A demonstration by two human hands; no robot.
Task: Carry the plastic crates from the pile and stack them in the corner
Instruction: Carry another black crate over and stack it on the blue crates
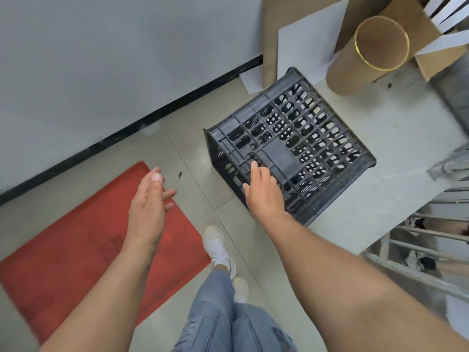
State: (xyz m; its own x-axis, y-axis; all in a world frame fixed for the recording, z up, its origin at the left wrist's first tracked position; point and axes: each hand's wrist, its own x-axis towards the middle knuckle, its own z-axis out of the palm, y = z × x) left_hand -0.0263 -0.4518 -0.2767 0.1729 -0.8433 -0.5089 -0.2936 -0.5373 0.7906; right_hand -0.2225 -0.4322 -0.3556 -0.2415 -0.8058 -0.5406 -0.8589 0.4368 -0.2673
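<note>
A black plastic crate (304,138) with a slotted lattice stands upside down on the tiled floor near the wall, its base facing up. My right hand (264,191) rests on the crate's near corner, fingertips touching the lattice, without a closed grip on it. My left hand (149,201) hovers open to the left of the crate, above the edge of a red mat, holding nothing. No other crates are in view.
A red mat (76,250) lies on the floor at the left. A cardboard tube (368,57), cardboard sheets (317,21) and white boards lean in the corner behind the crate. A metal rack (431,245) stands at the right. My feet and jeans (223,313) are below.
</note>
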